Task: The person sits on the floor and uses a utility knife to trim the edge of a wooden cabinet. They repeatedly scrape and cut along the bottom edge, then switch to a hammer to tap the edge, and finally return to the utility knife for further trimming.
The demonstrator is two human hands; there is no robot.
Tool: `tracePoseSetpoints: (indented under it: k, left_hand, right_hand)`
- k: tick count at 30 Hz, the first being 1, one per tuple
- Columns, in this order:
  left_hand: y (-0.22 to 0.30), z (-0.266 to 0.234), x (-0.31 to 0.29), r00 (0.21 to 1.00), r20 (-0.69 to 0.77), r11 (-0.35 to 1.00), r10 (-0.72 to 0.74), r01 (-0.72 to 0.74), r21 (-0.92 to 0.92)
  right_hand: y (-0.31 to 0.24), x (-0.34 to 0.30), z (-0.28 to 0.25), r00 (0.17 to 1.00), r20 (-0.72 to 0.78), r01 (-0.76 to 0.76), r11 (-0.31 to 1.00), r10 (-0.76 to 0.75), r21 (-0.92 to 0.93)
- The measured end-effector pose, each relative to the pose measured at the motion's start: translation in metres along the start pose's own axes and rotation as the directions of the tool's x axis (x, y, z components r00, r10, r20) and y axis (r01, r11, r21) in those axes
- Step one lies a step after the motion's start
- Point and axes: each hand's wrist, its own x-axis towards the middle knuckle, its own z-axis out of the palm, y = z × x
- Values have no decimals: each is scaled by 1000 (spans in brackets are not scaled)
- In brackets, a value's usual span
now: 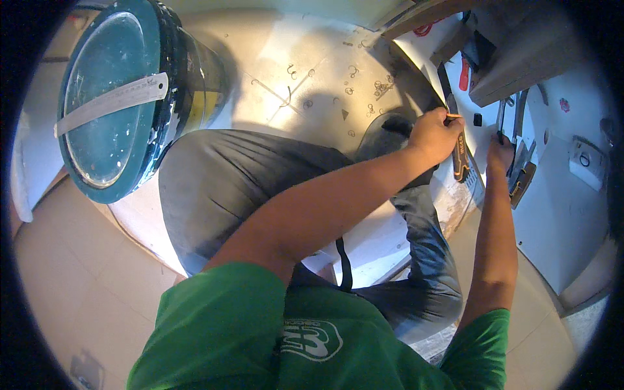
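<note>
My left hand point(435, 138) is closed in a pinch, with a small orange tip showing at its fingers; the rest of what it holds is hidden. Just beside it lies a black tool handle with orange trim point(461, 162), and a dark blade-like strip point(444, 83) runs up past the fingers. To the right, my right hand point(499, 155) reaches in among slim metal tools point(520, 114). Its fingers are closed around a dark piece, too small to name. Below those tools rests a brown-and-dark block-like piece point(522, 185).
A large bucket with a teal lid point(104, 71) stands at the left, a white ruler point(114, 104) across its lid. Small dark curled scraps point(380, 90) lie on the floor. A wooden beam point(513, 58) overhangs the tools, near a red handle point(464, 75). My crossed legs point(247, 166) fill the middle.
</note>
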Motion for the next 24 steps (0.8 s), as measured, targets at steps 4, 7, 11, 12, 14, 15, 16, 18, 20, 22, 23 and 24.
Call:
tracePoseSetpoints:
  k: [4,7,11,12,14,15,16,18,20,22,23,24]
  left_hand:
    - [2,5,-11,982,-185,996,46,-58,-63]
    - [-1,9,-16,980,-197,997,18,-33,-76]
    - [-1,-11,-9,947,-321,999,27,-40,-34]
    - [-2,-18,-5,946,-324,997,9,-33,-68]
    - [0,-21,3,955,-294,988,-25,-20,-151]
    - [12,-24,-2,962,-273,986,-4,-42,-162]
    - [16,-24,-3,971,-237,978,-31,-20,-210]
    - [18,-25,-1,982,-171,955,-80,26,-295]
    - [12,-29,2,995,-96,923,-36,-4,-386]
    - [6,-41,5,999,-12,823,-45,30,-568]
    - [-1,-50,9,996,-21,732,-86,48,-679]
    - [-7,-65,19,992,-58,739,-116,47,-672]
  right_hand:
    - [-33,-16,-13,997,77,16,999,-18,31]
    - [0,-7,-13,993,-9,118,987,-120,-109]
    - [-66,-36,-37,969,-51,245,928,-241,281]
    - [-113,-66,-60,977,-35,192,799,-210,570]
    - [-163,-104,-89,794,171,491,781,-583,385]
    - [-178,-119,-92,773,185,507,766,-607,395]
    - [-191,-129,-93,751,196,523,749,-631,407]
    - [-194,-133,-92,752,242,493,767,-613,411]
    - [-185,-132,-83,797,308,396,834,-520,384]
    - [-181,-133,-79,824,255,353,812,-505,465]
    - [-172,-134,-77,850,266,278,817,-454,505]
    - [-168,-134,-79,869,278,209,813,-409,543]
